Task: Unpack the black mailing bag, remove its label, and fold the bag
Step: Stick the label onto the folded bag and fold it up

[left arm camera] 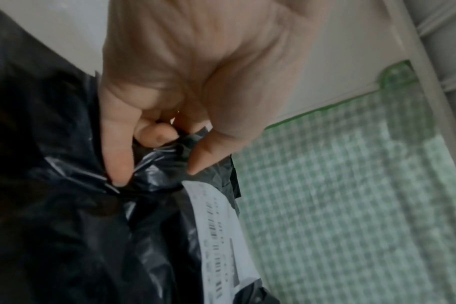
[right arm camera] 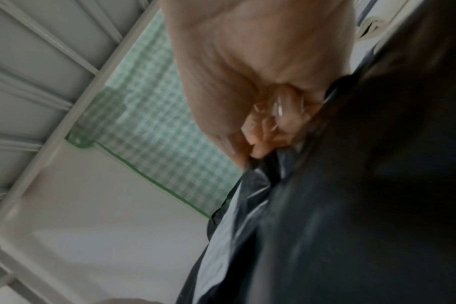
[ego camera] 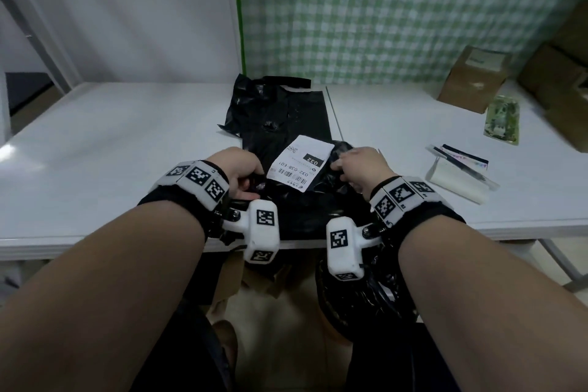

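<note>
A crumpled black mailing bag (ego camera: 280, 124) lies along the middle of the white table (ego camera: 111, 143), its near end hanging over the front edge. A white label (ego camera: 300, 165) with barcodes and "032" is stuck on its near part. My left hand (ego camera: 238, 172) grips a bunch of the bag's plastic just left of the label; the left wrist view shows the thumb and curled fingers (left arm camera: 120, 156) pinching the black film (left arm camera: 154, 164) beside the label (left arm camera: 221, 236). My right hand (ego camera: 356, 165) grips the bag's right edge, with fingers curled into the plastic (right arm camera: 263, 164).
At the right of the table lie a clear packet with a pen and white pad (ego camera: 458, 172), a green printed pouch (ego camera: 502, 121) and a brown cardboard box (ego camera: 474, 79). More brown boxes (ego camera: 560, 79) stand at the far right. A green checked cloth (ego camera: 397, 9) hangs behind.
</note>
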`<move>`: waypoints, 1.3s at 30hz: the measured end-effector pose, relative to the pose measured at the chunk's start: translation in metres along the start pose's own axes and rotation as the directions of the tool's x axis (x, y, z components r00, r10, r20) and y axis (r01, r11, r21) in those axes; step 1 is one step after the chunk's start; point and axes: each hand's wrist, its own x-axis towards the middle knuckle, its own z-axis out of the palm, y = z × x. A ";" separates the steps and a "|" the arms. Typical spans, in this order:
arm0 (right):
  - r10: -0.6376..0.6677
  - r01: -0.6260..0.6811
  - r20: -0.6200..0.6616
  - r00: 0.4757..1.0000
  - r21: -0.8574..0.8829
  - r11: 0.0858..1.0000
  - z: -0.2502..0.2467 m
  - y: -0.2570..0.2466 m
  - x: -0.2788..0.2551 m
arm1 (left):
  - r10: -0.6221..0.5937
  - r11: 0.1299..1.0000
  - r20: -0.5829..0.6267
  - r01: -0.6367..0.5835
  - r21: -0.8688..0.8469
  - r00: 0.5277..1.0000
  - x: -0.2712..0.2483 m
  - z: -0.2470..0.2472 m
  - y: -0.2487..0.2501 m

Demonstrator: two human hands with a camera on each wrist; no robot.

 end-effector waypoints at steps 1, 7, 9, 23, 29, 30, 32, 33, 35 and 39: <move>-0.008 0.008 0.005 1.000 0.075 0.997 -0.002 -0.003 -0.007 | 0.002 0.999 0.012 -0.003 0.054 1.000 0.001 -0.001 0.000; -0.072 0.112 0.403 0.912 -0.077 0.991 -0.004 -0.007 -0.036 | 0.218 0.869 -0.060 -0.165 0.466 0.974 -0.007 -0.016 0.011; 0.000 0.129 0.598 0.801 -0.174 0.976 -0.005 -0.010 -0.048 | 0.401 0.725 -0.082 -0.262 0.637 0.912 -0.010 -0.021 0.016; -0.190 0.126 -0.233 0.954 -0.264 0.956 -0.003 0.005 -0.036 | 0.537 0.710 0.378 -0.646 0.281 0.754 -0.018 0.010 0.021; -0.073 -0.003 -0.153 0.986 -0.446 0.895 0.008 0.016 -0.030 | 0.547 0.598 0.359 -0.653 0.464 0.756 -0.034 0.022 -0.005; -0.073 -0.013 -0.158 0.985 -0.482 0.876 0.009 0.016 -0.029 | 0.534 0.524 0.394 -0.658 0.541 0.748 -0.034 0.025 -0.011; -0.071 -0.020 -0.147 0.987 -0.540 0.842 0.011 0.018 -0.028 | 0.477 0.380 0.454 -0.642 0.665 0.753 -0.032 0.030 -0.022; -0.066 -0.016 -0.121 0.990 -0.575 0.818 0.011 0.019 -0.027 | 0.441 0.349 0.471 -0.629 0.695 0.764 -0.031 0.032 -0.026; -0.048 -0.003 -0.065 0.997 -0.624 0.781 0.010 0.023 -0.029 | 0.395 0.313 0.487 -0.612 0.726 0.779 -0.027 0.034 -0.032; -0.040 0.072 0.066 0.997 -0.602 0.795 0.006 0.028 -0.037 | 0.456 0.230 0.479 -0.620 0.750 0.750 -0.023 0.044 -0.040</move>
